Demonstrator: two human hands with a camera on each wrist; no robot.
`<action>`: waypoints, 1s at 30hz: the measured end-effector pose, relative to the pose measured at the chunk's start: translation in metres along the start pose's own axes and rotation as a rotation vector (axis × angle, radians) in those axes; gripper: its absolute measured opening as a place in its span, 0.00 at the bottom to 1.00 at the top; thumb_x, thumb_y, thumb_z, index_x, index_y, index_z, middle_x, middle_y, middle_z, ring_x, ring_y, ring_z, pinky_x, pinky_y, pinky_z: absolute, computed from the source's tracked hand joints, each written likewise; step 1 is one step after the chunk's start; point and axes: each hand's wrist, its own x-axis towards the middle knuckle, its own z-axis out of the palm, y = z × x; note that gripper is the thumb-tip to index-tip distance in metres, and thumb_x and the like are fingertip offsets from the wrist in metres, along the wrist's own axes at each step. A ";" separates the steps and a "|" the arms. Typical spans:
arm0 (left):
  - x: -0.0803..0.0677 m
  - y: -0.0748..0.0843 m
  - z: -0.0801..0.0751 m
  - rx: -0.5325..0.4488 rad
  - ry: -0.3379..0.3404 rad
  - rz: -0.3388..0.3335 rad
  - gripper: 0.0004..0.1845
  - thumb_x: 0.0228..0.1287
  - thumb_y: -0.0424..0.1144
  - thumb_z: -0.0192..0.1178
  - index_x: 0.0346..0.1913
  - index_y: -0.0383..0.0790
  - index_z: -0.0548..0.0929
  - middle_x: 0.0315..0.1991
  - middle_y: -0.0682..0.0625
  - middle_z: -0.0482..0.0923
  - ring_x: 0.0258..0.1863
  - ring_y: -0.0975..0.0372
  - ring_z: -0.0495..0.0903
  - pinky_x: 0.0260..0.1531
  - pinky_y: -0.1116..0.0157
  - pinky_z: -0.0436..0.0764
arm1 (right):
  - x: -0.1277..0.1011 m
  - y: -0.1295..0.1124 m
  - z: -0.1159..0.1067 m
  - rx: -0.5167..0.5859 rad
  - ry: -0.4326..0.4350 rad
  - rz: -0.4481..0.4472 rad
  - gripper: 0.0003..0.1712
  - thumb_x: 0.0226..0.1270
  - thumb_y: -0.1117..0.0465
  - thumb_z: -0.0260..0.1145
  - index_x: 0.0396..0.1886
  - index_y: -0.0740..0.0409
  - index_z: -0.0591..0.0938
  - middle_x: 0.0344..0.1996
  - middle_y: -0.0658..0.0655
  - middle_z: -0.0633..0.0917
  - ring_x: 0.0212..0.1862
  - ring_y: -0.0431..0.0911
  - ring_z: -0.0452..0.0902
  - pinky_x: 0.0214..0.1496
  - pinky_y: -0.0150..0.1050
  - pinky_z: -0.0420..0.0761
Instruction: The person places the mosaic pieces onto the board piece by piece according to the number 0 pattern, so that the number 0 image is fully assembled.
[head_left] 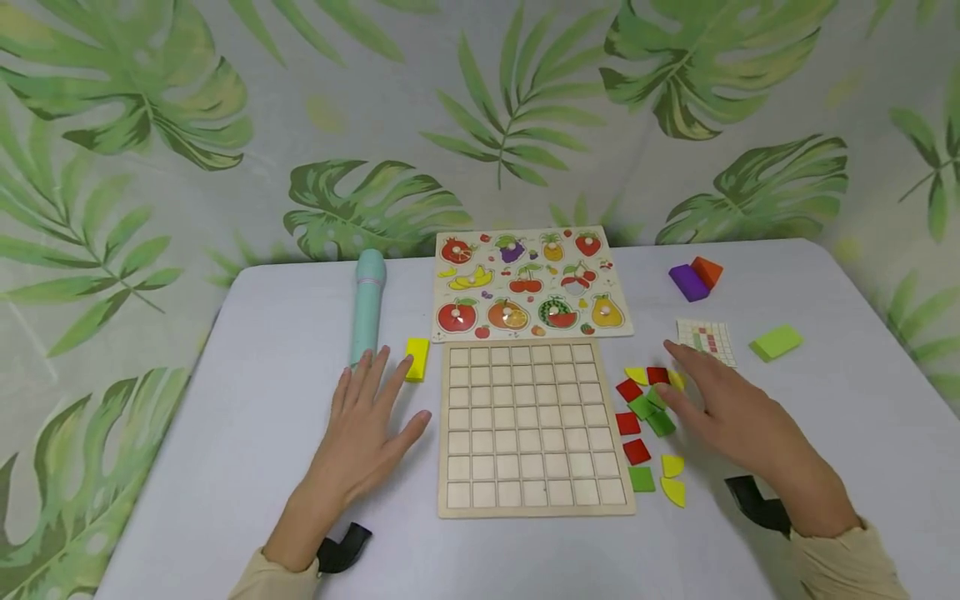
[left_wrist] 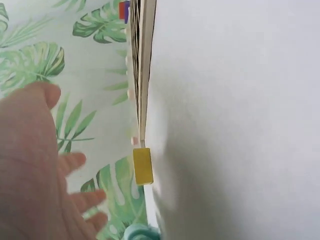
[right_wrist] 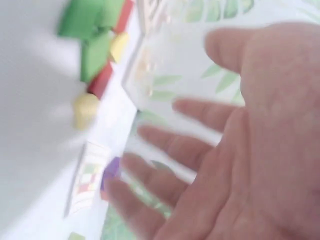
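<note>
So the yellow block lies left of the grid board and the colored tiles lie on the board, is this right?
Not quite. The yellow block does lie left of the grid board, but the tiles lie on the table to the board's right, under the right hand. The board's cells are empty. The head view shows this.
</note>
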 end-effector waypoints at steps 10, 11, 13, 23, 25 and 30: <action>0.028 -0.003 0.015 -0.356 -0.100 0.162 0.35 0.76 0.49 0.59 0.80 0.50 0.62 0.80 0.53 0.59 0.80 0.57 0.56 0.78 0.49 0.63 | 0.042 0.008 -0.010 0.115 -0.032 -0.241 0.26 0.70 0.63 0.71 0.66 0.56 0.81 0.63 0.61 0.83 0.66 0.62 0.76 0.64 0.64 0.79; 0.029 -0.004 0.016 -0.350 -0.097 0.174 0.34 0.76 0.48 0.60 0.80 0.50 0.62 0.80 0.53 0.59 0.80 0.58 0.57 0.78 0.49 0.63 | 0.046 0.009 -0.011 0.114 -0.050 -0.246 0.25 0.69 0.65 0.70 0.65 0.56 0.82 0.62 0.61 0.84 0.65 0.61 0.77 0.64 0.63 0.79; 0.030 -0.005 0.020 -0.328 -0.082 0.211 0.34 0.75 0.46 0.61 0.79 0.48 0.64 0.80 0.52 0.60 0.80 0.57 0.57 0.78 0.50 0.64 | 0.055 0.008 -0.012 0.109 -0.086 -0.242 0.23 0.68 0.67 0.70 0.63 0.56 0.84 0.61 0.61 0.84 0.64 0.61 0.77 0.63 0.62 0.80; 0.022 -0.014 0.030 -0.048 0.085 0.392 0.33 0.67 0.41 0.63 0.73 0.34 0.71 0.73 0.42 0.70 0.76 0.49 0.66 0.78 0.51 0.63 | 0.074 0.009 -0.007 0.064 -0.174 -0.264 0.17 0.66 0.66 0.72 0.53 0.51 0.90 0.51 0.54 0.88 0.56 0.55 0.80 0.58 0.57 0.82; 0.024 -0.016 0.032 -0.039 0.094 0.383 0.33 0.67 0.40 0.63 0.74 0.34 0.70 0.74 0.41 0.70 0.76 0.49 0.65 0.79 0.52 0.60 | 0.077 0.010 -0.008 0.053 -0.162 -0.280 0.17 0.66 0.66 0.72 0.53 0.51 0.90 0.50 0.53 0.88 0.56 0.55 0.80 0.58 0.58 0.81; 0.028 -0.014 0.034 -0.071 0.044 0.418 0.34 0.68 0.40 0.63 0.75 0.33 0.70 0.76 0.42 0.68 0.78 0.50 0.63 0.79 0.55 0.60 | 0.081 0.012 -0.009 0.038 -0.170 -0.285 0.19 0.66 0.66 0.72 0.55 0.51 0.89 0.51 0.55 0.88 0.56 0.56 0.79 0.58 0.59 0.81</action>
